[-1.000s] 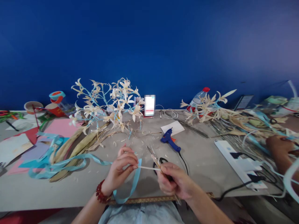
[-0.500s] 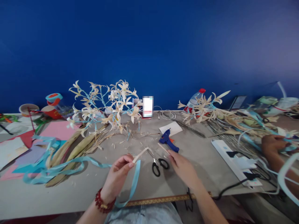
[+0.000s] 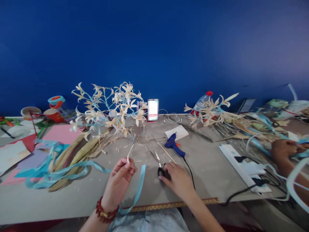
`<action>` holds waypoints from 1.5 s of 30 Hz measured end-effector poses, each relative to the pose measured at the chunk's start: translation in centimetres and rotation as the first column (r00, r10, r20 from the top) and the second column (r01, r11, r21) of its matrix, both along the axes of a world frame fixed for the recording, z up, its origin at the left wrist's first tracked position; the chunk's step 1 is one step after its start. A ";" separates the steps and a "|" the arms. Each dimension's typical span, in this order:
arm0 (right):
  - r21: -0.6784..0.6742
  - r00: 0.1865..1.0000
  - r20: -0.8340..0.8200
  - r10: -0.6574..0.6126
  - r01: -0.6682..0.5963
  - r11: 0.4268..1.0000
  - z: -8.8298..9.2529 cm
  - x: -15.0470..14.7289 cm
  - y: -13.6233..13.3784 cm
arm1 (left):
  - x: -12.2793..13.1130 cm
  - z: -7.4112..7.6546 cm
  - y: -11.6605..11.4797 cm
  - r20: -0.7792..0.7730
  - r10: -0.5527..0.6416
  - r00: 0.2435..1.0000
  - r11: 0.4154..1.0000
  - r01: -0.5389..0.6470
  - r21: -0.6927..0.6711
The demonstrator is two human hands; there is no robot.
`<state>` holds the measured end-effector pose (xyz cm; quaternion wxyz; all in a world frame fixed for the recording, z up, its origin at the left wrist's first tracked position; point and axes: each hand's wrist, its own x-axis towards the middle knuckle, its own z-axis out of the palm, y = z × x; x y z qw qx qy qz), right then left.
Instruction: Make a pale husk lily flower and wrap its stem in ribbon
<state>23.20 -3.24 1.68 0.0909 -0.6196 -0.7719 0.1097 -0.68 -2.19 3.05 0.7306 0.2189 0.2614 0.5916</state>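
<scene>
My left hand (image 3: 119,180), with a red bead bracelet on the wrist, pinches a thin pale strip (image 3: 129,153) that curls upward, together with a light blue ribbon (image 3: 137,190) that hangs down over the table's front edge. My right hand (image 3: 175,178) rests on the black handles of a pair of scissors (image 3: 158,162), whose blades lie open on the grey table (image 3: 207,167). A second pale strip (image 3: 166,152) lies on the table just beyond that hand.
A blue glue gun (image 3: 175,145) with a black cord lies behind the scissors. Pale flower sprays (image 3: 108,108) and dried leaves (image 3: 79,149) fill the left middle. A white power strip (image 3: 241,164) lies at right, where another person's hand (image 3: 283,149) handles blue ribbon. Coloured paper (image 3: 60,132) covers the far left.
My right hand has laid its pale strip down on the table and come back onto the scissors' handles. The strip in my left hand now curls upward.
</scene>
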 end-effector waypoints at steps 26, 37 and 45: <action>-0.445 0.179 -0.894 -0.411 -0.258 0.857 -0.1 -2.7 -2.0 | 3.5 2.0 2.2 0.004 0.033 0.999 0.997 -0.032 -0.067; -0.366 0.167 -0.927 -0.337 -0.197 0.910 -0.1 -4.7 -1.9 | 5.5 2.0 1.8 0.025 0.086 0.996 0.995 -0.084 -0.062; -0.346 0.221 -0.926 -0.304 -0.182 0.921 -0.2 -4.4 -1.7 | 6.0 2.0 1.7 -0.048 0.094 0.994 0.994 -0.096 -0.049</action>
